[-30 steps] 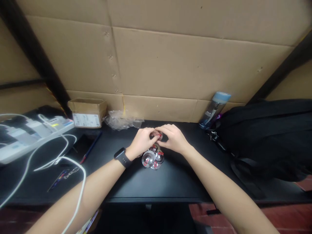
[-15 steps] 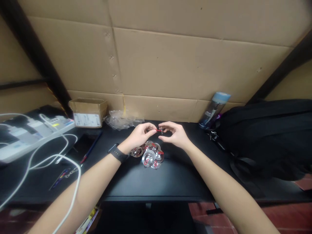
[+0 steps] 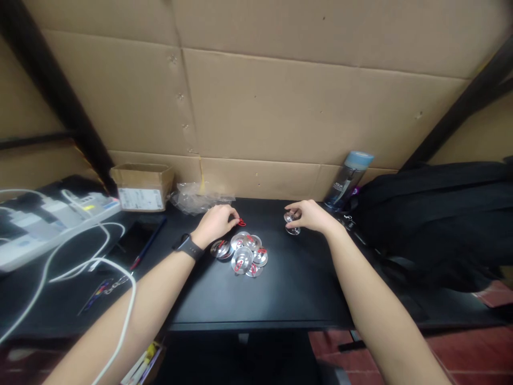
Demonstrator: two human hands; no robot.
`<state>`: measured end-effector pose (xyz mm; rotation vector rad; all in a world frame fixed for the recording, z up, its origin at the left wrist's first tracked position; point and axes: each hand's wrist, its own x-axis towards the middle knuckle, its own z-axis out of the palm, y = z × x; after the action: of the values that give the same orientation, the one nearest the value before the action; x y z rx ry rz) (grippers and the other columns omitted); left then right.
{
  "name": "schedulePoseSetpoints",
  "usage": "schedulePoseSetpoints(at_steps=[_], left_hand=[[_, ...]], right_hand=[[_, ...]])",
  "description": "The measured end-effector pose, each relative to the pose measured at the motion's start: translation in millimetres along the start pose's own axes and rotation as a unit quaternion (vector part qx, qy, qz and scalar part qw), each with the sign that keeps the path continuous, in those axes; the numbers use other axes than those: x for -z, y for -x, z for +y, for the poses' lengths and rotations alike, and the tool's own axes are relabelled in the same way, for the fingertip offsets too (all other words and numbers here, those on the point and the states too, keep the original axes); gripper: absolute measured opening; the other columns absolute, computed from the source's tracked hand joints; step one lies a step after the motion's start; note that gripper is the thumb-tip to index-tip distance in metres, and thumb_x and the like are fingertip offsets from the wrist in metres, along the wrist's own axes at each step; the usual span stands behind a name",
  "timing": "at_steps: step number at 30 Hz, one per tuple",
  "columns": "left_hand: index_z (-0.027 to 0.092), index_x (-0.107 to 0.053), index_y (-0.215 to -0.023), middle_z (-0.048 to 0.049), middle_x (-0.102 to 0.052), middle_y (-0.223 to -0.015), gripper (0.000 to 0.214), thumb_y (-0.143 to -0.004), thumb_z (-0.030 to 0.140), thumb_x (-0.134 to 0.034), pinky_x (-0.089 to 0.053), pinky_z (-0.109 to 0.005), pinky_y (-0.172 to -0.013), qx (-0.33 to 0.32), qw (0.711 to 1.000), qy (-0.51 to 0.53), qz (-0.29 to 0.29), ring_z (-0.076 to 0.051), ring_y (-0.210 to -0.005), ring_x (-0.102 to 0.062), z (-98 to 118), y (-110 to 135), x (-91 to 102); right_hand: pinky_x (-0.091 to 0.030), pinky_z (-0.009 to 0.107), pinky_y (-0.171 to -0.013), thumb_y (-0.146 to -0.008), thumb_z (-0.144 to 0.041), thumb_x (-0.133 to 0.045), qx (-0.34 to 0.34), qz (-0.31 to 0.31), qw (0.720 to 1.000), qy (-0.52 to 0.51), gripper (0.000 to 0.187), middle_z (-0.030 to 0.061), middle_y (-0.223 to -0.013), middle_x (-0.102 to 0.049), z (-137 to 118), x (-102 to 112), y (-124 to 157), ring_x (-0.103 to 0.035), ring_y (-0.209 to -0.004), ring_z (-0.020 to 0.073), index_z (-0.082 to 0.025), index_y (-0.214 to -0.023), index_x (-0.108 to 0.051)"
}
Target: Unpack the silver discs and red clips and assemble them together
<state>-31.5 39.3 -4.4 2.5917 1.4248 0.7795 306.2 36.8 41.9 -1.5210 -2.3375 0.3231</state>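
Note:
Between the thumb and fingertips of my left hand (image 3: 218,220) is a small red cord loop (image 3: 242,222), just above the tabletop. To the right, my right hand (image 3: 310,215) grips a shiny round metal finger cymbal (image 3: 289,216) by its edge. Another finger cymbal (image 3: 294,231) shows right under that hand; whether the two touch I cannot tell. Nearer to me, below my left hand, lies an overlapping pile of silver finger cymbals (image 3: 242,260), several with red loops through their centres.
A cardboard box (image 3: 141,187) and crumpled clear plastic bags (image 3: 196,198) sit along the back. At left are a white power strip (image 3: 60,224) and a loose white cable (image 3: 132,294) crossing my left forearm. A bottle (image 3: 348,182) and a black backpack (image 3: 433,224) stand at right.
My hands, close together before over one cymbal and a red cord, are now apart. The right moved right and down with a cymbal; the left moved slightly left, keeping a red loop.

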Motion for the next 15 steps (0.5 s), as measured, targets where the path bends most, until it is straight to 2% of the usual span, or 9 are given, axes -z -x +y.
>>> schedulePoseSetpoints(at_steps=[8, 11, 13, 15], left_hand=[[0.025, -0.076, -0.086, -0.0063, -0.077, -0.096, 0.008, -0.085, 0.028, -0.068, -0.053, -0.035, -0.084, 0.023, 1.000, -0.014, 0.001, -0.025, -0.090, -0.071, 3.7, 0.6, 4.3], [0.025, -0.076, -0.089, -0.0059, -0.077, -0.097, 0.009, -0.083, 0.026, -0.069, -0.053, -0.034, -0.081, 0.037, 0.999, -0.018, 0.012, -0.025, -0.088, -0.070, 2.5, 1.4, 5.0], [0.025, -0.076, -0.090, -0.0057, -0.077, -0.096, 0.010, -0.084, 0.026, -0.068, -0.053, -0.033, -0.079, 0.041, 0.999, -0.021, 0.021, -0.024, -0.087, -0.070, 2.5, 1.5, 5.6], [0.025, -0.076, -0.090, -0.0059, -0.077, -0.095, 0.011, -0.085, 0.028, -0.066, -0.053, -0.033, -0.079, 0.042, 0.998, -0.025, 0.030, -0.025, -0.088, -0.071, 2.9, 1.1, 6.5]], right_hand=[[-0.057, 0.030, -0.076, -0.053, -0.025, -0.094, -0.013, -0.092, 0.996, -0.002, 0.053, 0.0019, -0.091, -0.080, 10.5, -2.2, 0.6, -0.075, -0.081, 0.0225, -0.022, -0.104, -0.080], [-0.057, 0.032, -0.078, -0.053, -0.024, -0.095, -0.020, -0.097, 0.995, 0.013, 0.055, 0.0034, -0.094, -0.080, 11.8, -5.5, -0.5, -0.075, -0.085, 0.0244, -0.023, -0.106, -0.079], [-0.057, 0.034, -0.082, -0.057, -0.026, -0.094, 0.009, -0.076, 0.997, 0.007, 0.053, 0.0056, -0.103, -0.079, 4.7, -8.9, -0.9, -0.074, -0.092, 0.0257, -0.023, -0.108, -0.079], [-0.056, 0.035, -0.086, -0.069, -0.031, -0.089, 0.083, -0.058, 0.994, -0.038, 0.047, 0.0066, -0.118, -0.075, -11.7, -14.1, -0.6, -0.071, -0.104, 0.0252, -0.026, -0.113, -0.077]])
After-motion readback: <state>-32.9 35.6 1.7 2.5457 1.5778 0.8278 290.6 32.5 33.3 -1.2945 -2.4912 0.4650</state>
